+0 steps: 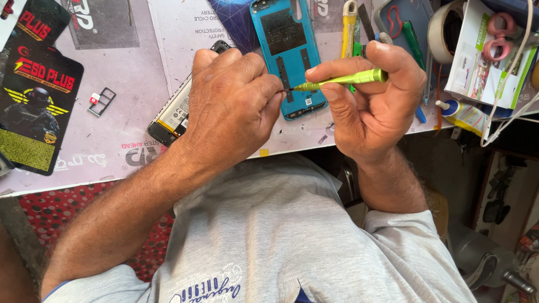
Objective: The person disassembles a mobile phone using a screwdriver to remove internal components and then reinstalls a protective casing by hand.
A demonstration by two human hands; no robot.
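— What are your hands doing?

— My right hand (373, 104) is pinching a yellow-green screwdriver (342, 79) between thumb and fingers. My left hand (233, 104) is curled shut at its tip, over an opened phone (171, 120).

— And beyond the phone?

— A blue back cover (286, 53) is lying just past it on the pale worktable (112, 106); a SIM tray (102, 101) is resting to its left, a glue bottle (463, 114) well right.

We see a slim yellow-green screwdriver (342, 79) lying near-horizontal, dark tip pointing left, above a phone (171, 118) lying flat, angled, on the table.
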